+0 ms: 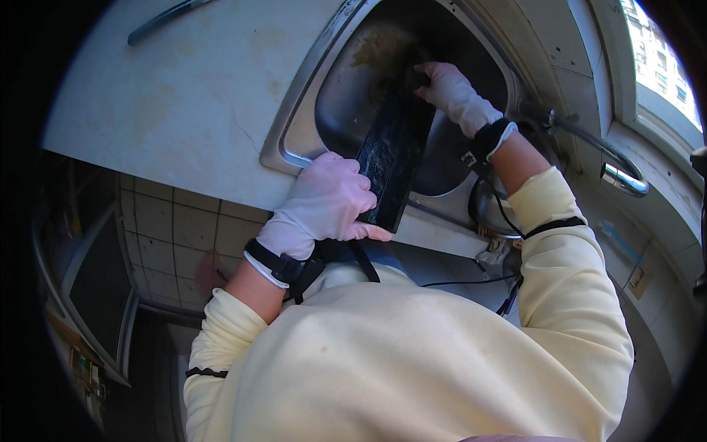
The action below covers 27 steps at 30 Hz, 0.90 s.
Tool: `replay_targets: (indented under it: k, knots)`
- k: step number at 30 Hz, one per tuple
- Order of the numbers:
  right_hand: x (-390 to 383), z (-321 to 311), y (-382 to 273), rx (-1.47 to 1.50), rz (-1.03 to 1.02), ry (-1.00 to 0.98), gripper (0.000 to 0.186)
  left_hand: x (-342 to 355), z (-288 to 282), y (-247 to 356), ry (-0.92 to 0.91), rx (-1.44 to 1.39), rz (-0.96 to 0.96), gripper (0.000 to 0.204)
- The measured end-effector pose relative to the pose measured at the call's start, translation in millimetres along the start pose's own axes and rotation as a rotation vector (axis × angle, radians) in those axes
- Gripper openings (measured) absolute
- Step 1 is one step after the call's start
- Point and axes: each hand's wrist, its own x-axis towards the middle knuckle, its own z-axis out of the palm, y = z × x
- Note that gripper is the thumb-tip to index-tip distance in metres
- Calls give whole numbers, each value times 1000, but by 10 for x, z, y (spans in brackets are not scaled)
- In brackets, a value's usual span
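Long black panel (395, 158) lay slanted in the sink (283, 140), near end past the front rim, long axis running away and slightly right. Left hand (331, 193) gripped near end; right hand (451, 90) curled at far end, hold unclear.

The worktop (184, 110) is showing a smooth, matt face. At its right edge, the metal sink (300, 114) is gleaming softly, its basin (342, 121) dulled by stains. The chrome-like tap (622, 180) is shining glossily, the black panel (394, 155) is glistening under whitish streaks, the left glove (324, 195) and right glove (453, 92) are looking thin and rubbery, and the sweater (412, 353) is showing matt cloth.
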Motion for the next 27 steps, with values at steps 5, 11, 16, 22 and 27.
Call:
replay_targets:
  k: [5,11,16,22,27]
  knots:
    - [-282,80,-299,-113,9,54,51,16,-19,1,-43,10,2,61]
    - [-173,-32,-456,-141,110,-66,40,19,-15,22,-32,6,9,62]
    - [-170,-52,-467,-167,94,-27,43,24,-22,-5,-45,11,14,62]
    - [-97,12,-339,-123,150,-28,42,35,-21,17,-34,-24,14,61]
    - [207,-71,14,234,271,84,48,30,-54,3,-75,-20,-1,60]
